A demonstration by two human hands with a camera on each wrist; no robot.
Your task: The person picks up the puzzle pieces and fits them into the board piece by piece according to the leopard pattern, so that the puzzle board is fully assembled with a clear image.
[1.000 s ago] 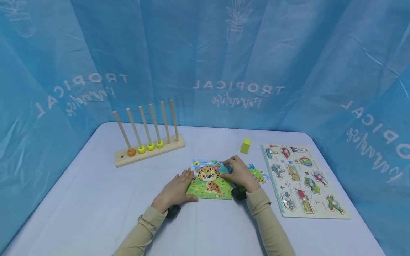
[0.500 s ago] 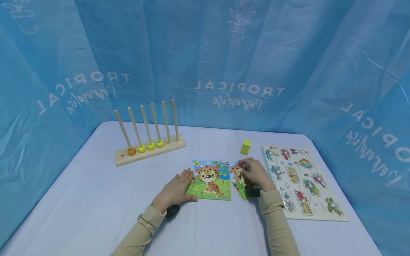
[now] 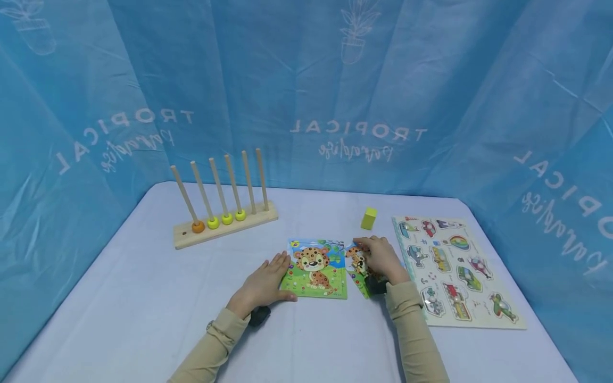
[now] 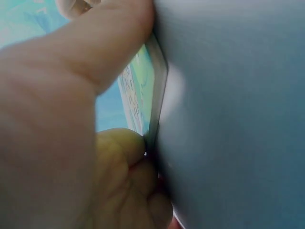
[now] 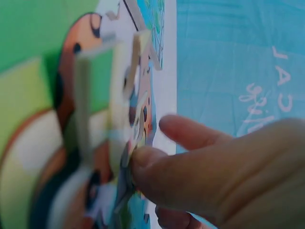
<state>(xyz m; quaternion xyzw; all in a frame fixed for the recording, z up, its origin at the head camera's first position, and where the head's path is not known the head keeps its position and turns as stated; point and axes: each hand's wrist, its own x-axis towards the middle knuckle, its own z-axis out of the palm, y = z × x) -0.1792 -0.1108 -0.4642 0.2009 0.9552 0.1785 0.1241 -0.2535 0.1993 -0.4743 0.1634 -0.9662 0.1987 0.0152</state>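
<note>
A square leopard jigsaw puzzle (image 3: 313,271) lies in its frame at the table's middle. My left hand (image 3: 265,284) rests along its left side with straight fingers, the thumb at the near left corner. The left wrist view shows the thumb and fingers (image 4: 119,167) against the board's edge (image 4: 159,90). Just right of the puzzle, my right hand (image 3: 383,260) bends over a cluster of loose jigsaw pieces (image 3: 355,260) and pinches at one jigsaw piece (image 5: 125,179). The thumb (image 5: 147,164) meets its edge in the right wrist view; part of the cluster is hidden beneath the hand.
A yellow block (image 3: 369,218) stands beyond my right hand. To the right lies a vehicle peg puzzle board (image 3: 442,319). A wooden bead stand (image 3: 258,217) with upright rods and several beads is at the back left. Blue curtains (image 3: 306,96) surround the white table.
My right hand has moved right from the puzzle's upper right corner to the loose pieces, uncovering that corner and the nearest pieces. My left hand has stayed at the left edge.
</note>
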